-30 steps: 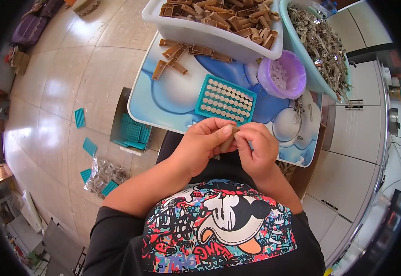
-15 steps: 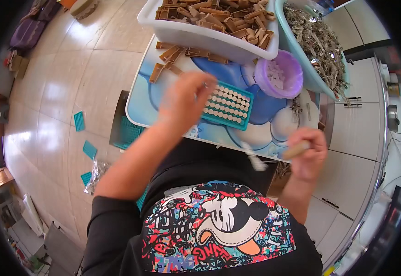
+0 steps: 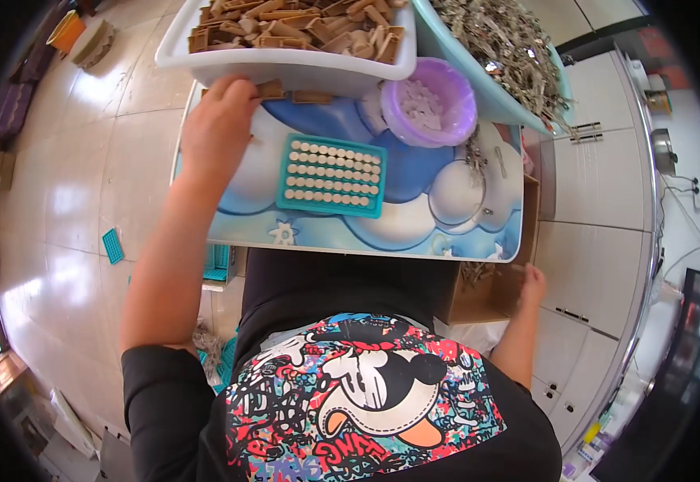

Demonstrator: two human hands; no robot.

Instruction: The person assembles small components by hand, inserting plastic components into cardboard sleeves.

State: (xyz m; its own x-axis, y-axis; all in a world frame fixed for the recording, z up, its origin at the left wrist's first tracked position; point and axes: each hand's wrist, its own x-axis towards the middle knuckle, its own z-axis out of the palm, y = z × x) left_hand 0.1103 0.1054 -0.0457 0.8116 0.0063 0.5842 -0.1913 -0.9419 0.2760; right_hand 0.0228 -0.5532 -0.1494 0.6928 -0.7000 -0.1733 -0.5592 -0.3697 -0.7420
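two brown, trough-shaped pieces (image 3: 311, 97) show on the blue-and-white patterned bench (image 3: 237, 225), beyond one teal, rectangular tray (image 3: 330, 210) holding five rows of pale, round discs (image 3: 330, 172). both pieces are slim and matt, their long axes running roughly left to right along the tray's long side; which end leads cannot be told. the left hand (image 3: 223, 104) is just beside them, left of and beyond the tray, fingers bent down and close together; whether they pinch a piece is hidden. the right hand (image 3: 532, 283), well right of the tray, has curled fingers; i cannot tell what they pinch. one white plastic bin (image 3: 310, 71) of uncounted brown pieces stands beyond the tray.
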